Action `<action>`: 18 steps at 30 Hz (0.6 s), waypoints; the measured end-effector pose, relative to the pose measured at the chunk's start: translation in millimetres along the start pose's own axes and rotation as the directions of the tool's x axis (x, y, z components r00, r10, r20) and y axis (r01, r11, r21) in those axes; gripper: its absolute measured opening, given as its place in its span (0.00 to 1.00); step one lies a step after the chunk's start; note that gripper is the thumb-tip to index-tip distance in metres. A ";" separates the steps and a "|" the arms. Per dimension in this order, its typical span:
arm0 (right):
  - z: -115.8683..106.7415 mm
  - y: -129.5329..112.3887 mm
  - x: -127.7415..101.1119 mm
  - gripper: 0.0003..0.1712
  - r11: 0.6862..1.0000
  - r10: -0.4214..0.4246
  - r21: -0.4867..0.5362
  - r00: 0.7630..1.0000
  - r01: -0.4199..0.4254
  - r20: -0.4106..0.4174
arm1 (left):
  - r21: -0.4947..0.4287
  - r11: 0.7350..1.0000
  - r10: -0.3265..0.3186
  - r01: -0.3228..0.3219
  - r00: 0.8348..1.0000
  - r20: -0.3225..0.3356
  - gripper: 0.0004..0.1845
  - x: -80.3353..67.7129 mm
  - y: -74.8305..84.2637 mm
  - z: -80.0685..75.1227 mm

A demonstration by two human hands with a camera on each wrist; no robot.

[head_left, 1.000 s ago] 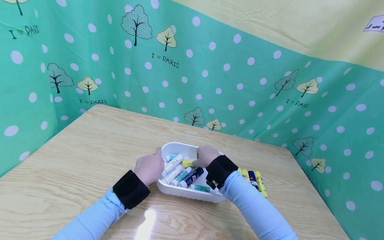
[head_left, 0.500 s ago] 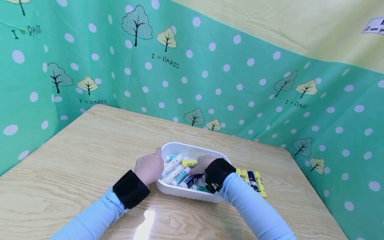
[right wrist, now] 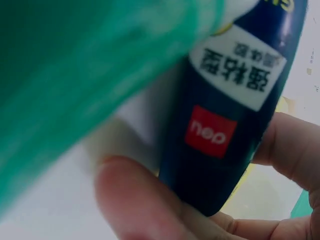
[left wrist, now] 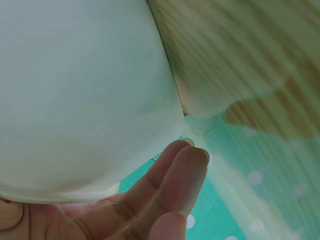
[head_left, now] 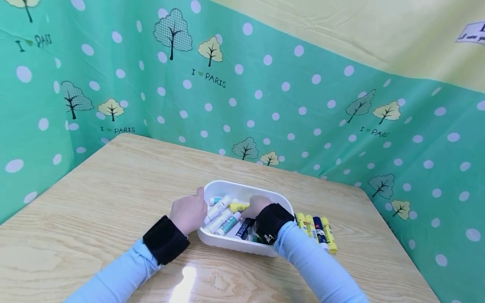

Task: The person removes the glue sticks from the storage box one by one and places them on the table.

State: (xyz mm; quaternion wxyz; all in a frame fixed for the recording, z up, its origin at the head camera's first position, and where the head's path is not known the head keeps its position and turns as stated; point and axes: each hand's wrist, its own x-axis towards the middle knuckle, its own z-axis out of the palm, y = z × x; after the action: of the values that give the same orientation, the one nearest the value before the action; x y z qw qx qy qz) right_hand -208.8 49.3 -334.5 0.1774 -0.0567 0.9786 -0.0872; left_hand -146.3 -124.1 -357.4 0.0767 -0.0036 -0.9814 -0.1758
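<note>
A white plastic bin (head_left: pixel 242 245) holds several glue sticks. At its left end my left hand (head_left: pixel 188 212) grips the rim; in the left wrist view the fingers (left wrist: pixel 182 175) lie along the outside of the bin wall (left wrist: pixel 85 100). Down inside the bin, my right hand (head_left: pixel 257 206) pinches a navy glue stick (head_left: pixel 245 228) at one end. The right wrist view has that navy glue stick (right wrist: pixel 220 110) between thumb and fingers, with a blurred green glue stick (right wrist: pixel 100 65) close in front. White, teal-labelled and yellow glue sticks (head_left: pixel 238 207) lie around it.
Right of the bin, a row of glue sticks lies side by side on the wooden table (head_left: pixel 113 189): yellow ones (head_left: pixel 329 235) and a navy one (head_left: pixel 320 232). A green dotted curtain (head_left: pixel 242 97) hangs behind the table.
My right hand has moved down onto the navy glue stick and taken hold of it; that stick has turned more upright. The left hand stays at the rim.
</note>
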 end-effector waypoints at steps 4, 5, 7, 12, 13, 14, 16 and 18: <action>-1.6 1.9 -1.7 0.16 0.996 -0.003 0.087 1.000 0.001 0.019 | 0.003 1.000 -0.002 0.002 1.000 0.000 0.18 0.5 0.6 0.3; -2.1 2.2 -2.0 0.16 0.995 -0.005 0.103 1.000 0.002 0.026 | 0.005 1.000 -0.002 0.002 1.000 0.000 0.18 0.7 0.6 0.5; -3.3 2.7 -2.3 0.15 0.993 -0.013 0.122 0.999 0.009 0.034 | 0.006 1.000 -0.003 0.003 1.000 0.001 0.18 1.0 0.6 0.9; -11.6 -0.6 -5.8 0.13 0.988 -0.084 0.130 0.996 0.082 0.009 | 0.007 1.000 0.003 -0.003 1.000 -0.008 0.17 1.3 0.1 1.6; -13.8 -1.9 -7.0 0.12 0.986 -0.107 0.129 0.994 0.107 -0.010 | 0.008 1.000 0.003 -0.003 1.000 -0.010 0.17 1.2 0.0 1.6; -16.0 -3.1 -8.5 0.12 0.984 -0.126 0.124 0.992 0.129 -0.030 | 0.008 1.000 0.004 -0.004 1.000 -0.010 0.17 1.2 -0.2 1.6; -19.8 -5.3 -11.1 0.12 0.980 -0.156 0.114 0.985 0.164 -0.076 | 0.010 1.000 0.006 -0.005 1.000 -0.011 0.17 1.2 -0.4 1.4; -22.5 -7.1 -12.9 0.12 0.975 -0.169 0.123 0.978 0.185 -0.125 | 0.010 1.000 0.006 -0.006 1.000 -0.009 0.17 1.2 -0.6 1.0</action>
State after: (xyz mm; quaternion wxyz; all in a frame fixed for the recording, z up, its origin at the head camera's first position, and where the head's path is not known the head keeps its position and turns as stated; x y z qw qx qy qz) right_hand -204.2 47.6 -308.1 0.1162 -0.1266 0.9701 -0.1713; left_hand -147.6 -124.3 -358.4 0.0817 -0.0051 -0.9819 -0.1706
